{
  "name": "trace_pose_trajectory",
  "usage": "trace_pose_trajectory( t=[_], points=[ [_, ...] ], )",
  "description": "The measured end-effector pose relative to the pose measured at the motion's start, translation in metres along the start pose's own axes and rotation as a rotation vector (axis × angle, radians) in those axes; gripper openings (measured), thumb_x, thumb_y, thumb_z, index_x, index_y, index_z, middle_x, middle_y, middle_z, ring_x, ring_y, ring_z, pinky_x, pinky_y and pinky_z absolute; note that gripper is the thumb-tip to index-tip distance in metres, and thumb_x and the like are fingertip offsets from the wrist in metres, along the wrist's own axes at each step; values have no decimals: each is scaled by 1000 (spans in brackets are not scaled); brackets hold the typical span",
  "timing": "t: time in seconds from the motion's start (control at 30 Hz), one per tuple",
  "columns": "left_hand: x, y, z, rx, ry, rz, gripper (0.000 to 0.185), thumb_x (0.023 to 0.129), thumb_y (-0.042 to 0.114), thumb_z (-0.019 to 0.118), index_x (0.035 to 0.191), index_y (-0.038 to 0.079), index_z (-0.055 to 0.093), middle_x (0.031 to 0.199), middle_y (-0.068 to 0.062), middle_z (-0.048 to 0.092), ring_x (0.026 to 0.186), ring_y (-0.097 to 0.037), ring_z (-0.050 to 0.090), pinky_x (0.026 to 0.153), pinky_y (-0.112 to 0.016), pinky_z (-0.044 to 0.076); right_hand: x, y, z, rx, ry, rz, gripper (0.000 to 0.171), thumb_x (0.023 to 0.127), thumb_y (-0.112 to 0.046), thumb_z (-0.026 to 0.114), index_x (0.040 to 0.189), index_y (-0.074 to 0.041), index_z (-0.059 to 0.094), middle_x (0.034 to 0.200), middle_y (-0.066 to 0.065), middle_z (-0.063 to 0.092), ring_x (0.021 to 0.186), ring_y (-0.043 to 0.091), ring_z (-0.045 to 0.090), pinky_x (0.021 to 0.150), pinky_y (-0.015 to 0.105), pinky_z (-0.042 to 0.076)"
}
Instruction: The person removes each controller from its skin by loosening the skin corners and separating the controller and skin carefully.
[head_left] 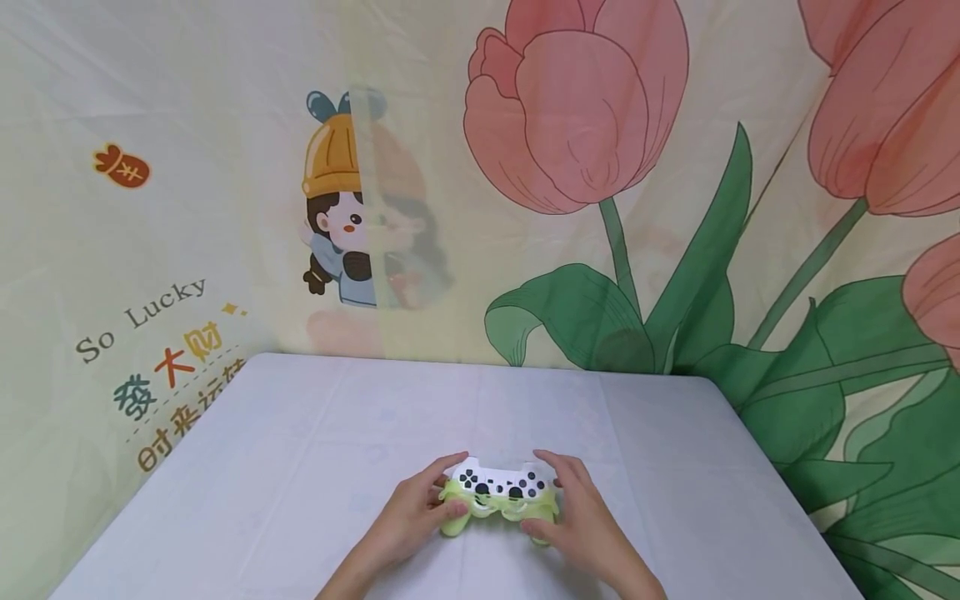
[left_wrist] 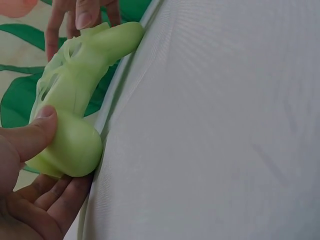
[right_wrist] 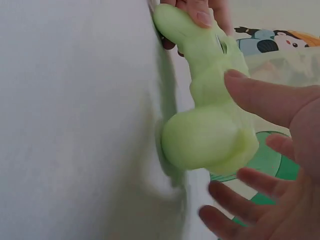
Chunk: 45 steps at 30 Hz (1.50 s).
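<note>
A white plastic game controller with black buttons (head_left: 498,482) is near the middle of the bench covered in white cloth (head_left: 360,417), halfway between the left and right edges and well away from the far edge. I cannot tell if it sits on the bench or is held just over it. A soft-looking, pale green cover with holes in it (left_wrist: 75,95) goes around its lower part and both handles, but the white top is bare.

The left hand (head_left: 414,508) holds the left handle, thumb on top and fingers tucked under. The right hand (head_left: 581,521) is spread wide beside the other handle, and its thumb is at the cover.

I think the step now is working the green cover at the controller. I cannot tell if it is going on or coming off. The next move seems to need the right hand to get a good hold, while the left hand stays firm, so the stretchy cover does not slip.

I see no brand I can read on the controller. Its button marks are too tiny. On the wall cloth (head_left: 225,83), grey letters say "So Lucky" (head_left: 141,318). Under them is "發大财" in colours, then brown writing that starts "时来运", with its end partly cut off by the bench's left edge.
</note>
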<state>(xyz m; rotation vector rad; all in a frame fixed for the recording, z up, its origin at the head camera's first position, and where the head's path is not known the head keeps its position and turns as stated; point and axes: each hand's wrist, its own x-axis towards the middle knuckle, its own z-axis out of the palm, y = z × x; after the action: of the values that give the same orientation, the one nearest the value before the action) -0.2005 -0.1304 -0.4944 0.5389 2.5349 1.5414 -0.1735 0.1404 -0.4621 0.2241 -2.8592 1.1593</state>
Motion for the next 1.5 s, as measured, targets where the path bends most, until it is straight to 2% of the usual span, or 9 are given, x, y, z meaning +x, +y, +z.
trace_pose_trajectory(
  t=[0.17,0.33,0.47,0.57,0.73,1.0,1.17,1.3,1.5],
  points=[
    [3,1,2,-5,-7,-29,69,97,32,79,159,26,49,129,-10,69,106,-18,72,85,-31,56,-1,12,3,75,-102,41,104,76,-25,97,161,-17,39,154,16,51,127,32,60,105,57,51],
    [5,2,5,-16,-12,-48,70,97,34,78,160,26,48,134,-12,68,113,-24,73,89,-35,57,-3,22,8,95,-39,-11,87,81,-13,92,156,-17,46,142,17,62,106,20,68,91,39,58],
    [3,1,5,-24,13,-41,70,98,34,78,160,23,47,134,-13,68,106,-20,73,84,-29,57,-3,24,12,142,5,6,74,85,-13,89,150,-22,54,132,14,68,89,11,64,78,26,55],
    [1,0,1,-64,14,-29,78,94,29,83,162,21,45,135,-14,66,101,-16,71,82,-25,56,-2,21,15,187,57,41,70,86,-13,88,148,-26,58,130,9,70,86,11,64,77,24,54],
    [-4,2,-6,-180,-2,-21,91,84,16,91,162,26,45,149,-19,53,113,-24,69,89,-25,59,-2,17,18,306,126,80,65,86,-10,88,146,-24,64,129,10,70,86,13,65,75,23,57],
    [-2,0,-8,-129,72,37,85,79,15,94,154,25,54,140,-14,57,109,-22,69,93,-28,59,1,16,19,417,172,86,60,87,-13,89,143,-20,67,130,11,68,90,13,67,79,22,59],
    [-2,0,-6,-162,123,23,78,78,13,95,146,22,60,140,-14,57,107,-22,72,89,-27,60,1,18,19,395,112,89,76,78,-11,96,146,-21,63,145,9,60,94,16,64,84,21,58],
    [-2,0,-5,-215,148,7,74,75,8,97,140,18,64,137,-17,56,110,-26,71,90,-28,60,1,22,18,347,80,64,89,69,-6,100,147,-23,60,145,8,57,97,17,63,89,21,57],
    [-1,-2,-4,-256,149,30,71,73,5,97,135,16,64,138,-14,57,118,-34,67,89,-31,61,4,25,17,373,136,31,78,67,0,99,134,-20,65,133,7,60,92,15,69,84,23,59]
  ],
)
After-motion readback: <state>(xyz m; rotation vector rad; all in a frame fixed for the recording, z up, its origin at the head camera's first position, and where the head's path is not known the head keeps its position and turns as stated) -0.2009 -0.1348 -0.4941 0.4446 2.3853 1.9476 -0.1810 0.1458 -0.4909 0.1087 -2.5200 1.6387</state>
